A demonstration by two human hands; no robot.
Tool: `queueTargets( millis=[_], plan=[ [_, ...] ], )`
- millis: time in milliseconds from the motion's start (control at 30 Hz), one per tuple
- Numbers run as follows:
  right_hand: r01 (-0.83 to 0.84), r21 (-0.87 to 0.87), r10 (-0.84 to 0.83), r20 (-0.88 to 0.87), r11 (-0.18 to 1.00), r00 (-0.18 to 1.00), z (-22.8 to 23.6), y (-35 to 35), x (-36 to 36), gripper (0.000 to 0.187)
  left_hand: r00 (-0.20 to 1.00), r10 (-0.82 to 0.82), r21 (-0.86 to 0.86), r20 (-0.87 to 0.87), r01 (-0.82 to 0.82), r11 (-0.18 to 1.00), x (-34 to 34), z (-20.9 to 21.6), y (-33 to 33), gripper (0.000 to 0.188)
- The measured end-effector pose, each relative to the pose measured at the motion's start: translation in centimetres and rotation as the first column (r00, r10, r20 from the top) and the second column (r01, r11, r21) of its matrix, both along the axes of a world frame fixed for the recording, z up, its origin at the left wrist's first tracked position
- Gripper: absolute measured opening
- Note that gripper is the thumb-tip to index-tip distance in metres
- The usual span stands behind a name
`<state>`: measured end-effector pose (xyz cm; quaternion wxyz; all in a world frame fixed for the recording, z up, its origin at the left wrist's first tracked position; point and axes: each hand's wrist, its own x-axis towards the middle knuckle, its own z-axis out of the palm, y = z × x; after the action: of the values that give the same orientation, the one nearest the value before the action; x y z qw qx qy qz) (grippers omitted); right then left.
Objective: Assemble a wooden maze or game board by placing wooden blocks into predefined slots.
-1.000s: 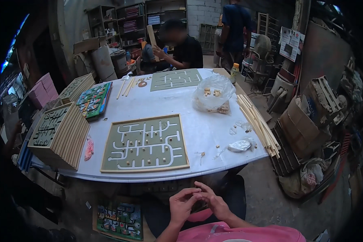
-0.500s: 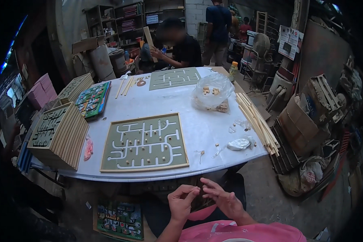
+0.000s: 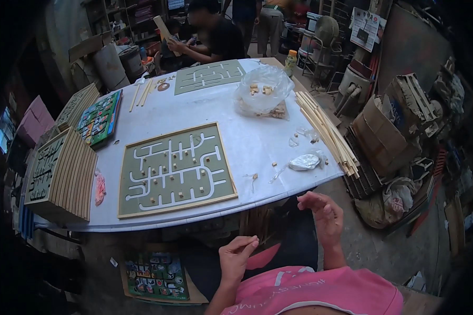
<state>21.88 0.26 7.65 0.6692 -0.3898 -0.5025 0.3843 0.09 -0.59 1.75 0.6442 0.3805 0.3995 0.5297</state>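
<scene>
My left hand [image 3: 238, 257] is over my lap, just off the table's front edge, its thumb and forefinger pinched together. Whatever sits in that pinch is too small to make out. To its right my right hand [image 3: 326, 214] is raised by the front right corner of the table, fingers loosely bent and apart, with nothing visible in it. In front of me lies a framed grey-green maze board [image 3: 162, 172] with pale grooves. Several small wooden blocks [image 3: 181, 195] stand on it.
A clear plastic bag of wooden blocks [image 3: 265, 94] stands near thin wooden strips [image 3: 326, 131] on the table [image 3: 268, 202]. Stacked framed boards [image 3: 68, 178] are at left, a smaller plastic bag [image 3: 304, 162] at right. A co-worker [image 3: 215, 37] sits across, holding a wooden piece.
My hands have moved apart; the right one has gone right and up, while the left stays pinched in nearly the same place. The table scene has shifted left and up in view.
</scene>
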Motion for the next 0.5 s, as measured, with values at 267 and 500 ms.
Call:
queueTargets(
  millis=[267, 500],
  plan=[
    [0.336, 0.021, -0.336, 0.114, 0.942, 0.935, -0.3, 1.7, 3.6, 0.023, 0.971, 0.238, -0.101, -0.021, -0.239, 0.966, -1.4, -0.8, 0.9, 0.028],
    [0.287, -0.074, -0.267, 0.209, 0.955, 0.941, -1.1, 7.1, 5.3, 0.026, 0.633, 0.274, 0.033, -0.724, -0.365, 0.93, -8.0, -10.1, 1.8, 0.038]
  ],
)
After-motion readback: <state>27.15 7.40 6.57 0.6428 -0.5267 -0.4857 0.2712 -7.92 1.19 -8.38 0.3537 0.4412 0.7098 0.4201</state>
